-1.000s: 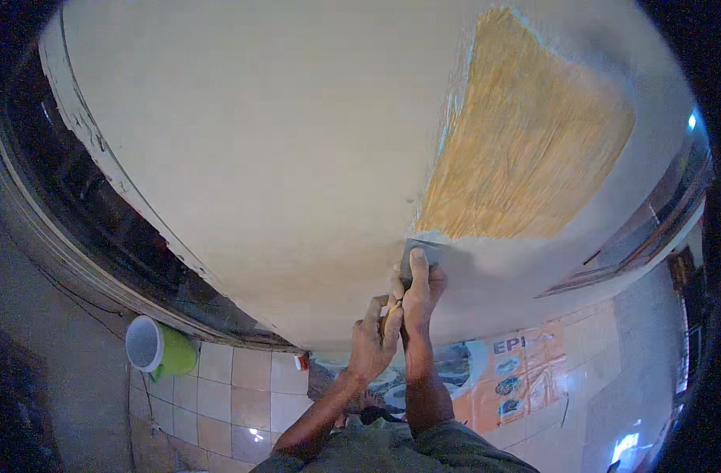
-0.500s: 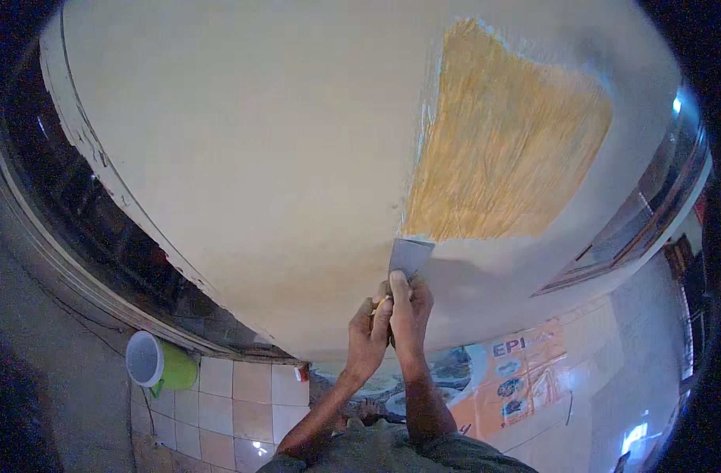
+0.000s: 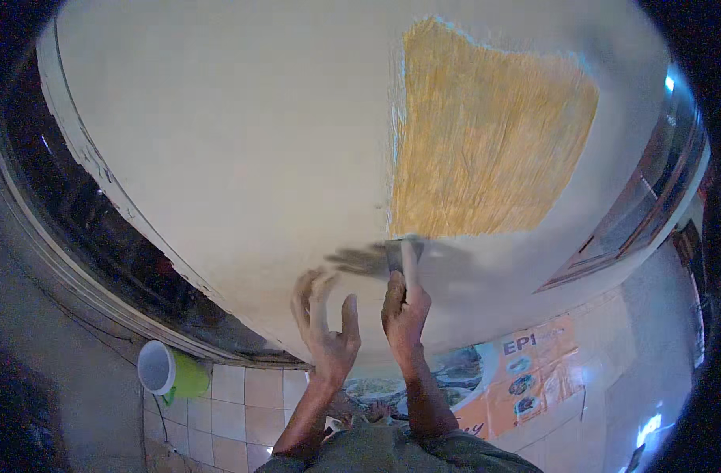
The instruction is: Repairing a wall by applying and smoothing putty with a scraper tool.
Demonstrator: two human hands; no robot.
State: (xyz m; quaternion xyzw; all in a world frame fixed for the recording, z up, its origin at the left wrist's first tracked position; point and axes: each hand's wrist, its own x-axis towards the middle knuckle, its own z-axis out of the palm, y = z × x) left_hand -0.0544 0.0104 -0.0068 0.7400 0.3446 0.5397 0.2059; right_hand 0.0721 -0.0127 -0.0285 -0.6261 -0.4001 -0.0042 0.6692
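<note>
I look up at a white plastered ceiling with a rough yellow patch on it. My right hand is raised and grips a flat scraper. The scraper's blade lies against the ceiling just below the lower left corner of the yellow patch. My left hand is up beside it, slightly lower and to the left. Its fingers are spread and blurred, it holds nothing, and it is apart from the scraper.
A dark window frame curves along the left. A green and white bucket sits by the tiled wall at lower left. An orange poster hangs at lower right, with another window on the right.
My left hand has come off the scraper handle, moved left and opened. The right hand keeps the scraper on the ceiling at about the same spot.
</note>
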